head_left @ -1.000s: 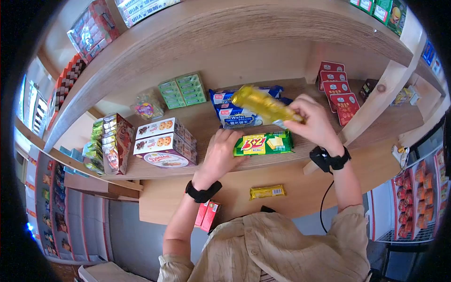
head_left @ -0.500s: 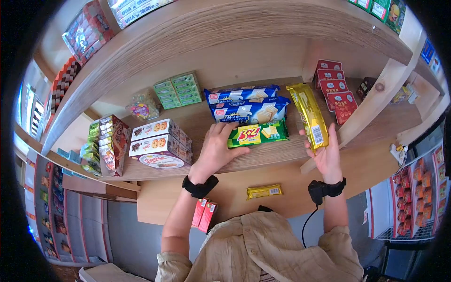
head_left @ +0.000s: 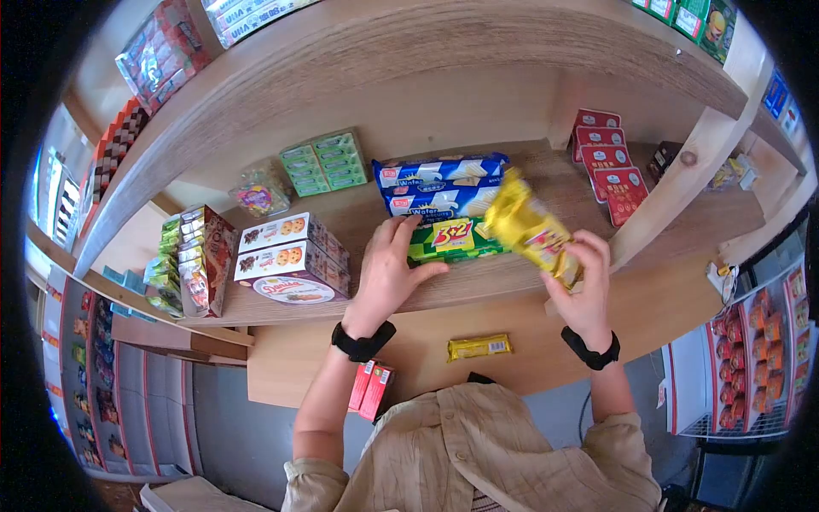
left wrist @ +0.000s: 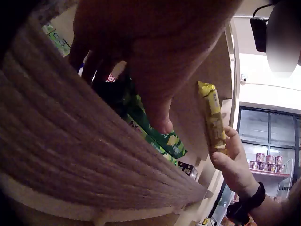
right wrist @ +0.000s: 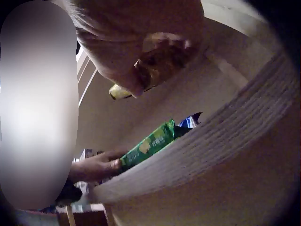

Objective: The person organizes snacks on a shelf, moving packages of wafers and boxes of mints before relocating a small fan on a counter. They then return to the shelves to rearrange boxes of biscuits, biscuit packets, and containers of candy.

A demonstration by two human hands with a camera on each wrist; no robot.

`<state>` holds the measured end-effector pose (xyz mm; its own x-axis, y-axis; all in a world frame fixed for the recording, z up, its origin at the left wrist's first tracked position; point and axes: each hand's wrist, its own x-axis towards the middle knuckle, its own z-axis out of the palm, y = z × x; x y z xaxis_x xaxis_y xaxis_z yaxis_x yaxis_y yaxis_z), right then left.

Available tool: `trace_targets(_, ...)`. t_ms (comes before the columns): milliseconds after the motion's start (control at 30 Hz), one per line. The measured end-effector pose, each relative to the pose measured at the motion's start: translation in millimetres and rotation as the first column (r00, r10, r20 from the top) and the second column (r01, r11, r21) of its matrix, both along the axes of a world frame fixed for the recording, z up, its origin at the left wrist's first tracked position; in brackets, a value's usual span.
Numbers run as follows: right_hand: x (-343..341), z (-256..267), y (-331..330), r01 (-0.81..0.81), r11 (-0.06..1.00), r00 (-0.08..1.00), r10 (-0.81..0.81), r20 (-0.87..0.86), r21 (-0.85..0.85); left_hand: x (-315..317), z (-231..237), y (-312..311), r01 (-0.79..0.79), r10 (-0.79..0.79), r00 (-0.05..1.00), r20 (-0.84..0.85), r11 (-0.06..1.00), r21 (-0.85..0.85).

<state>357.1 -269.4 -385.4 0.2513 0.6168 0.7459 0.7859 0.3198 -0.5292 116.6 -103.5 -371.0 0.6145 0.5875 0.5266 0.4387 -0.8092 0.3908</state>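
In the head view the right hand point(head_left: 585, 286) grips the lower end of a yellow biscuit pack point(head_left: 531, 232), tilted above the shelf; the left wrist view shows that pack point(left wrist: 214, 117) upright in the fingers. The left hand point(head_left: 388, 269) rests at the left end of a green 3+2 pack point(head_left: 452, 239), thumb extended along its front, fingertips by the blue wafer packs point(head_left: 444, 203). Behind the green pack lie these blue packs. The yellow pack's left end hangs just over the green pack's right end.
White-and-brown cookie boxes point(head_left: 294, 271) stand left of the left hand. Green boxes point(head_left: 324, 162) are behind them, and red packets point(head_left: 616, 175) lean at the right by a wooden post point(head_left: 678, 175). Another yellow pack point(head_left: 479, 346) lies on the lower board, near red boxes point(head_left: 370, 388).
The right hand has turned the yellow pack over from near upright at the right to a slant toward the green pack. The green pack sits slightly further left and back, against the blue packs.
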Motion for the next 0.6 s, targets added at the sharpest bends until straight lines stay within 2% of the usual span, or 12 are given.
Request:
trace_targets(33, -2, 1, -2, 0.063, 0.998, 0.976, -0.055, 0.211, -0.03, -3, -1, -2, 0.002, -0.002, 1.0, -0.001, 1.0, -0.001)
trace_targets(67, -3, 3, -2, 0.065, 0.997, 0.945, -0.052, 0.323, -0.03, -6, -2, -4, -0.019, 0.019, 1.0, 0.009, 1.0, 0.001)
trace_targets(167, -6, 3, 1, 0.07, 0.996, 0.856, -0.029, 0.516, -0.06, -17, -3, -9, -0.037, 0.038, 0.999, 0.03, 0.999, -0.04)
trace_targets(233, -8, 1, 3, 0.088, 0.993, 0.833, -0.032, 0.552, -0.075, -22, 0, -15, -0.037, 0.04, 0.998, 0.041, 0.996, -0.082)
trace_targets(300, -10, 2, 5, 0.104, 0.99, 0.81, -0.031, 0.586, -0.091, -26, 5, -21, -0.026, 0.027, 0.998, 0.055, 0.999, -0.03)
trace_targets(433, -17, 9, 10, 0.031, 0.994, 0.824, 0.035, 0.566, -0.107, -26, 5, -26, 0.015, -0.016, 0.999, 0.035, 0.999, 0.032)
trace_targets(600, -18, 11, 13, -0.056, 0.987, 0.863, 0.122, 0.491, -0.148, -25, -2, -23, 0.052, -0.04, 0.996, 0.081, 0.987, -0.153)
